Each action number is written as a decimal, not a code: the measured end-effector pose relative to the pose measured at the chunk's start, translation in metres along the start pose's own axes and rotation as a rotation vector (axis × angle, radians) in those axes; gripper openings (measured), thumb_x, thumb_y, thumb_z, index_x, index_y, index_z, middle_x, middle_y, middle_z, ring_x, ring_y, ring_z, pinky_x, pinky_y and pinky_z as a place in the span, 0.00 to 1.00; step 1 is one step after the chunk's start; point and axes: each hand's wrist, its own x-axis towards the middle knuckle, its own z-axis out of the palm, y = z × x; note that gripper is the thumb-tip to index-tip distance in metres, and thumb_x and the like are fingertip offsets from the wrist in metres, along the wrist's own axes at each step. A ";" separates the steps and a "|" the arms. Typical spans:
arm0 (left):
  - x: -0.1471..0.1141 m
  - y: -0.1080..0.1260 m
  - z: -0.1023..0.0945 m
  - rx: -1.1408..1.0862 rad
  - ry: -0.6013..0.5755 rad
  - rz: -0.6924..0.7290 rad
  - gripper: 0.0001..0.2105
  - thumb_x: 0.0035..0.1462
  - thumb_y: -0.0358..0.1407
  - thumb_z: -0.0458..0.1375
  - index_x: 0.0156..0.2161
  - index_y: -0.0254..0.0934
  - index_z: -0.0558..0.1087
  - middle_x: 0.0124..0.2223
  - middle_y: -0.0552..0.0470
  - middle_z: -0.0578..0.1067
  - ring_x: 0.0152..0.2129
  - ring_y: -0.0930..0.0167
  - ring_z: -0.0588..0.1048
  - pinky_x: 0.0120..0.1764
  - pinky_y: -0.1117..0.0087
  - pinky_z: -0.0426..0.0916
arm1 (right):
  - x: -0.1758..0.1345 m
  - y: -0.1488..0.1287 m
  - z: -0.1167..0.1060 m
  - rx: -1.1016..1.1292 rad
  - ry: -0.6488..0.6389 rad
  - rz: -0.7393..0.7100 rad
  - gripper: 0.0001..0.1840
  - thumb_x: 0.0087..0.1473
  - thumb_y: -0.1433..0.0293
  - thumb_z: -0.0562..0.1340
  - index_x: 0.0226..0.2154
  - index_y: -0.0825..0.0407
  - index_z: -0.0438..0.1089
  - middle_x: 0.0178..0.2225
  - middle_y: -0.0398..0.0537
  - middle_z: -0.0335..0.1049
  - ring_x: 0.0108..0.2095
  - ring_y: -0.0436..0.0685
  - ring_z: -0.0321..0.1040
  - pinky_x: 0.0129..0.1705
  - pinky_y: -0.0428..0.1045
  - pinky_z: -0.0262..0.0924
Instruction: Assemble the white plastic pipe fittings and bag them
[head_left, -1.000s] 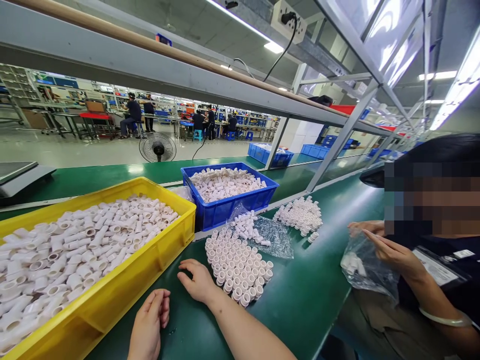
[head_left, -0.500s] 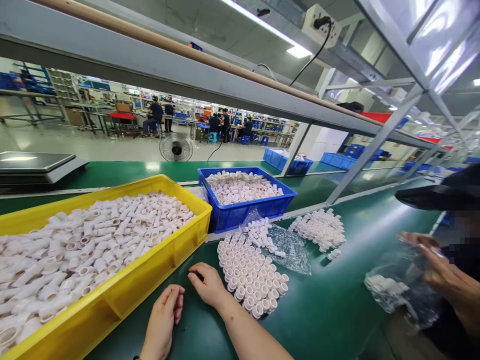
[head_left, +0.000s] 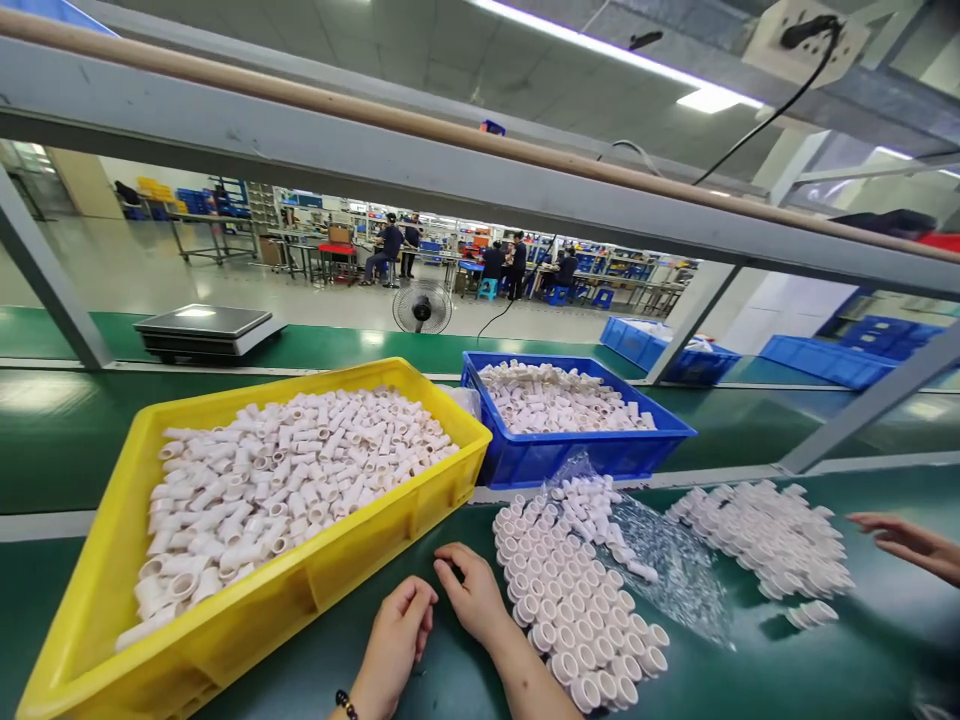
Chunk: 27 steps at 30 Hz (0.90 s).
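My left hand (head_left: 397, 635) rests on the green work surface in front of the yellow bin (head_left: 315, 590), its fingers loosely curled and nothing visible in them. Just to its right lies my right hand (head_left: 476, 600), also curled, with no part showing in its grasp. White plastic pipe fittings (head_left: 300, 480) fill the yellow bin in a jumble. Beside my right forearm, white fittings (head_left: 577, 610) stand in close rows, open ends up. A clear plastic bag (head_left: 675, 570) lies behind them with loose fittings (head_left: 592, 510) at its mouth.
A blue bin (head_left: 577, 455) of fittings stands beyond the rows. To the right, a co-worker's hand (head_left: 911, 545) reaches toward another group of fittings (head_left: 765, 535). A scale (head_left: 206, 328) sits at the back left. A metal frame (head_left: 450, 165) crosses above.
The view has swung left, so the bins and fittings appear farther right. My hands keep the same curled pose. The co-worker's hand now stretches toward the right-hand fittings; the bag it held is out of sight.
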 end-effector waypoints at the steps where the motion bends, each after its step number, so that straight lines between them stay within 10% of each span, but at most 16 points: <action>1: 0.000 0.001 0.001 0.004 -0.003 -0.008 0.13 0.51 0.44 0.50 0.26 0.36 0.64 0.18 0.60 0.60 0.11 0.80 0.54 0.13 0.77 0.47 | 0.000 0.001 0.000 0.004 -0.001 0.001 0.10 0.53 0.70 0.52 0.34 0.51 0.69 0.31 0.48 0.69 0.33 0.54 0.66 0.36 0.48 0.59; 27: -0.003 0.002 0.000 0.112 -0.041 0.007 0.13 0.52 0.45 0.49 0.26 0.36 0.63 0.18 0.61 0.59 0.12 0.80 0.53 0.15 0.77 0.45 | -0.003 0.006 0.004 -0.127 -0.004 -0.004 0.09 0.50 0.73 0.54 0.34 0.51 0.68 0.31 0.44 0.68 0.32 0.51 0.64 0.37 0.46 0.56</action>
